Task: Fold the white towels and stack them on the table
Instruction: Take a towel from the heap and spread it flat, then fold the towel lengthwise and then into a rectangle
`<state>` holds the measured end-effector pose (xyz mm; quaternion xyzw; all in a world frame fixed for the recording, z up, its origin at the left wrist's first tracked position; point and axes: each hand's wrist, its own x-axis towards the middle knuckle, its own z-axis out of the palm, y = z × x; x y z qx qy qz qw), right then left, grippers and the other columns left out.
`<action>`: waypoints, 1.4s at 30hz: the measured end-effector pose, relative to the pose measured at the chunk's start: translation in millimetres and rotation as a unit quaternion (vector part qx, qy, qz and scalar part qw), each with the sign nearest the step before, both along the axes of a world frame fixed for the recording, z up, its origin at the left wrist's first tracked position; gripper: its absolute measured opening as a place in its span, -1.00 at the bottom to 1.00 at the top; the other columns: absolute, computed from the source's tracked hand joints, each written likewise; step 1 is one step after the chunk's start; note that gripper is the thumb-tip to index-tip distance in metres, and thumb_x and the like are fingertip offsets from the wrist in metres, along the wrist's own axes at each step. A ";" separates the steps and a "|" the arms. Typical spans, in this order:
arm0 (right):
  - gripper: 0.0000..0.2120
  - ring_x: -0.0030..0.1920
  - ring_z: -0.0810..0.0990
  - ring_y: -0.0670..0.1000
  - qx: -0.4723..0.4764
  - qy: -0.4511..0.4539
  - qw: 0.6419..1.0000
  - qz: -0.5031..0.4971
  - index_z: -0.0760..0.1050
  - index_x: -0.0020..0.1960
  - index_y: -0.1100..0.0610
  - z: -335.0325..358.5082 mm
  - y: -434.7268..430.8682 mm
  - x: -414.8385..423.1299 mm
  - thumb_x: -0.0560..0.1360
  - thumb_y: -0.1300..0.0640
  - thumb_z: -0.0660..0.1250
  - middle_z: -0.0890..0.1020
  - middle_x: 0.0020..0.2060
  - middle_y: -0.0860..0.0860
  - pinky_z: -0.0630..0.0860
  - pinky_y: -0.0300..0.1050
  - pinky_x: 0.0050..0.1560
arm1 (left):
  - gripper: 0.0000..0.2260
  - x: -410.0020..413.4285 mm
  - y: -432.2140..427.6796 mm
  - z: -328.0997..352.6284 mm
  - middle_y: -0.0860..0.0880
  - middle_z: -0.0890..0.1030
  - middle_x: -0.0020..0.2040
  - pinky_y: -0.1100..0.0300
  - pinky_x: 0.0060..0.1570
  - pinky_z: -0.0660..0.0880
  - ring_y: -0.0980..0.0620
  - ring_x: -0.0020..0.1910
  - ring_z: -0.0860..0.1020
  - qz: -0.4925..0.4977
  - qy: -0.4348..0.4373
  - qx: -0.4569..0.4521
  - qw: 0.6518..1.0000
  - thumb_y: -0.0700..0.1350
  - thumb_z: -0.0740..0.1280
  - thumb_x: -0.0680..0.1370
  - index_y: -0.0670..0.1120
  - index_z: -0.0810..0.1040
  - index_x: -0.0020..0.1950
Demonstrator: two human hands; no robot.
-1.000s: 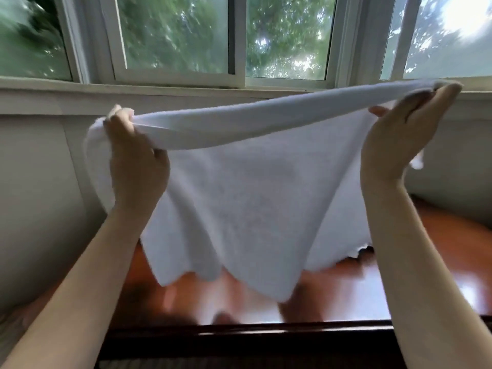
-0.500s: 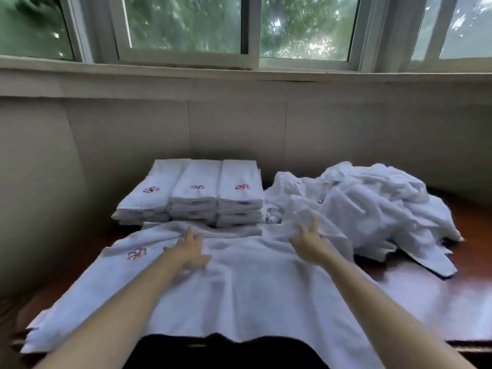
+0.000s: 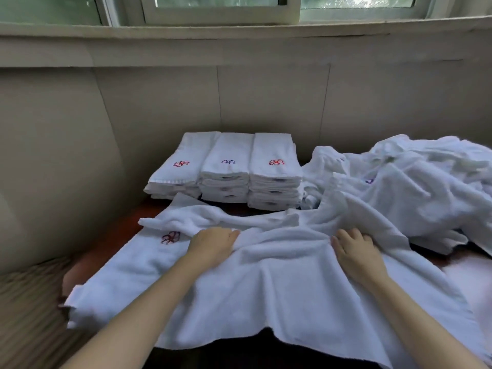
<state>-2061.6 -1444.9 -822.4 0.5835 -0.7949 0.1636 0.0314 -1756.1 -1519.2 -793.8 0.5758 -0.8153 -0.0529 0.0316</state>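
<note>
Towel (image 3: 266, 288) bunched under curled fingers (image 3: 352, 235)

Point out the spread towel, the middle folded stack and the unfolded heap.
spread towel (image 3: 279, 291), head view, bare middle of the cloth.
middle folded stack (image 3: 230, 150), head view, top towel above its blue emblem.
unfolded heap (image 3: 426, 190), head view, crumpled centre.

No readable text, embroidered flower emblems (image 3: 276, 162) on folded towels (image 3: 274, 150)
</note>
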 end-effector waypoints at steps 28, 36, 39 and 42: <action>-0.79 -0.23 0.63 0.22 -0.059 0.105 0.991 -0.056 0.43 0.11 0.19 3.6 -23.8 32.1 0.52 0.34 0.15 0.62 -0.24 0.18 0.36 -0.07 -0.41 | -0.77 38.3 -97.7 44.6 -0.17 0.22 0.27 0.07 -0.19 0.51 -0.14 -0.14 0.48 0.034 -0.130 0.135 0.982 -0.30 0.21 0.46 -0.05 0.43 0.05; -0.84 -0.27 0.57 0.30 -0.248 0.148 0.957 -0.036 0.52 -0.08 0.34 27.5 -45.3 18.3 0.37 0.49 0.35 0.53 -0.32 0.29 0.42 0.34 0.13 | -0.72 71.5 -118.8 50.8 -0.06 0.47 -0.32 0.15 -0.36 0.25 -0.18 -0.19 0.51 0.071 0.057 -0.092 0.992 -0.17 0.25 0.50 -0.07 0.37 -0.43; -0.89 -0.20 0.57 0.30 -0.323 0.170 0.931 -0.019 0.51 -0.06 0.34 48.4 -59.3 13.2 0.43 0.45 0.31 0.53 -0.29 0.27 0.28 0.34 0.29 | -0.77 71.3 -118.8 59.4 -0.04 0.45 -0.32 0.17 -0.40 0.20 -0.16 -0.23 0.43 0.086 0.069 -0.187 0.976 -0.20 0.23 0.50 -0.11 0.41 -0.37; -0.78 -0.16 0.57 0.29 -0.346 0.157 0.925 -0.012 0.50 -0.09 0.32 47.9 -51.9 17.3 0.31 0.52 0.28 0.52 -0.29 0.25 0.24 0.29 0.34 | -0.83 73.7 -114.0 62.1 -0.03 0.42 -0.31 0.13 -0.37 0.22 -0.14 -0.23 0.39 0.099 0.140 -0.194 0.966 -0.26 0.23 0.46 -0.07 0.33 -0.29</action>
